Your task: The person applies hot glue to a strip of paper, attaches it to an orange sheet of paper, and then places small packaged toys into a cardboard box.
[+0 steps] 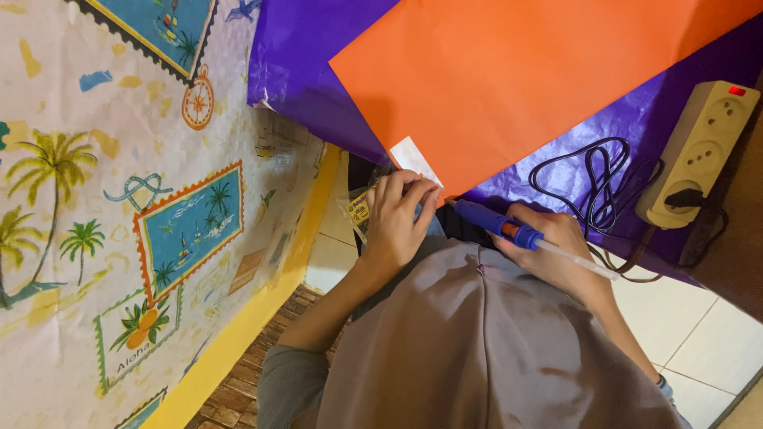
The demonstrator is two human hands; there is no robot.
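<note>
From where I watch, my left hand (397, 218) pinches the near corner of the orange paper sheet (524, 87), right at a small white tab (413, 157), while my right hand (556, 254) is wrapped around a blue glue gun (497, 226) whose nozzle points at that same corner. The sheet lies over crinkled purple paper (318, 63) toward the far side; I judge it light, thin and easily creased, best held flat by its edge near the corner. The gun's black cord (600, 183) coils to the right toward a beige power strip (703, 151).
</note>
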